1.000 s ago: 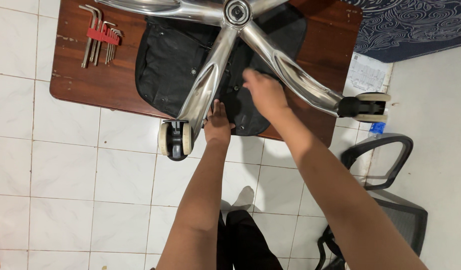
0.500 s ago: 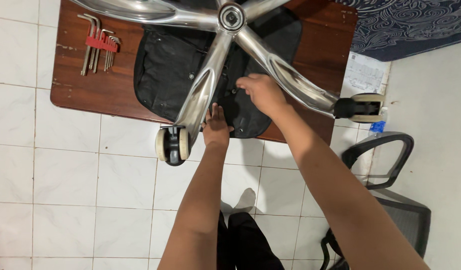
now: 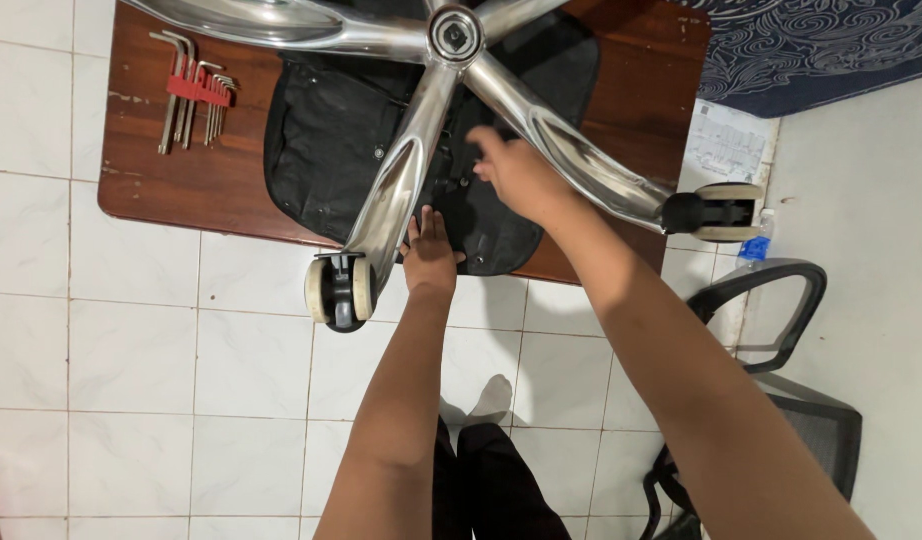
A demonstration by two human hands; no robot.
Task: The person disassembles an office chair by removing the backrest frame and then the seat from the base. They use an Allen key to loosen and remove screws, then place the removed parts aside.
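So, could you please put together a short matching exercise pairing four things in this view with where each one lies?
Things:
1. hex key set
2. left hand
3. right hand
4. caster wheel

Places:
A. hanging past the near edge of the wooden board, over the tiles
B. flat on the black seat beside the near chrome leg
C. between two chrome legs, at the fittings under the seat
D. on the board's far left corner

Pairs: 1-D, 2-B, 3-C, 4-A
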